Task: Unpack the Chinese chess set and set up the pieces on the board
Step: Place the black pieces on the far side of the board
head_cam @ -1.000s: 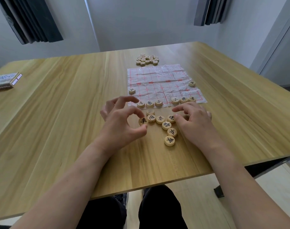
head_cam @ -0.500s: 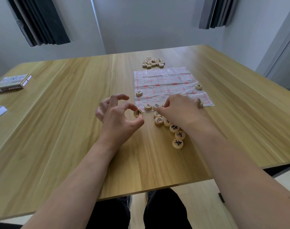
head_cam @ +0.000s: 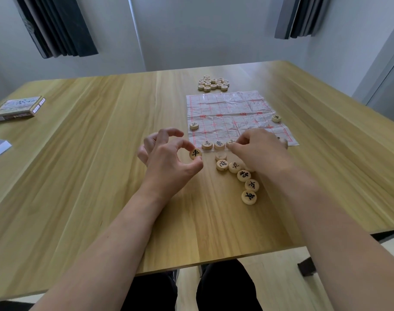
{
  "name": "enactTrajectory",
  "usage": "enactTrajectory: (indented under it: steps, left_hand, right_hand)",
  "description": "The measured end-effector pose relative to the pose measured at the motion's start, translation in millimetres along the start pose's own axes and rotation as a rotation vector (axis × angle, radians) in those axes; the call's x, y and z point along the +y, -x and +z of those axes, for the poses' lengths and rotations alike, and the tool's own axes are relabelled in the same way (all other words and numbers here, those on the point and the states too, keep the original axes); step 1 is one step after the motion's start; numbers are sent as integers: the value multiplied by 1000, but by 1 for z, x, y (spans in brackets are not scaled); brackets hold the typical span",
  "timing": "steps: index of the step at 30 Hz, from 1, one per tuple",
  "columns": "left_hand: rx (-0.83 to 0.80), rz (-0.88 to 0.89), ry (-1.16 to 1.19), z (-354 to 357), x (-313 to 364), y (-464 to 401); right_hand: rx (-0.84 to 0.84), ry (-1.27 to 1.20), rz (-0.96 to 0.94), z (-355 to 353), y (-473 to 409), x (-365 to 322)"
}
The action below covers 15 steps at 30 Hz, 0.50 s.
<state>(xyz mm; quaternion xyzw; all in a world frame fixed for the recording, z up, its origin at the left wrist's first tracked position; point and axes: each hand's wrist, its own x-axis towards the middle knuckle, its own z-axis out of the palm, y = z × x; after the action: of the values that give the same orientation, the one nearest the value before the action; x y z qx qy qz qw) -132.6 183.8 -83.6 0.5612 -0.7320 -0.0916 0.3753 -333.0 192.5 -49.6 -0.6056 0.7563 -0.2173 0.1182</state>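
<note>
Far to the left of the board (head_cam: pixel 236 113), the set's box (head_cam: pixel 18 108) lies closed on the table (head_cam: pixel 90 164), out of play. Nearer the board's near-left corner, my left hand (head_cam: pixel 167 160) pinches a black-lettered piece (head_cam: pixel 195 153) between thumb and forefinger, the other fingers curled loosely above it. A second ago this piece sat lower, level with the loose cluster; now I have it lifted just beside the corner, so I judge it is bound for the corner point of my back rank.

On the board's near edge two pieces (head_cam: pixel 213 144) stand side by side, with a third partly under my right hand (head_cam: pixel 259 149). That hand has swung from the cluster up onto the near edge; its fingers are curled down over the row, and I cannot tell whether they pinch a piece or only nudge one straight.

Below the near edge, the loose cluster (head_cam: pixel 238 173) trails toward me, several pieces not yet placed. Beyond the far edge the other side's pile (head_cam: pixel 213 83) waits untouched. Setup is early: my rank is partly filled, the far rank not begun.
</note>
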Motion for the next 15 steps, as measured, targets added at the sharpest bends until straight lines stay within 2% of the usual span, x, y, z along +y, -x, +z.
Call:
enactTrajectory:
  steps: [6, 15]
  left_hand:
    - [-29, 2, -14, -1, 2, 1]
    - [-37, 18, -20, -1, 3, 3]
  right_hand:
    - [12, -30, -26, -12, 12, 10]
    - [-120, 55, -39, -26, 28, 13]
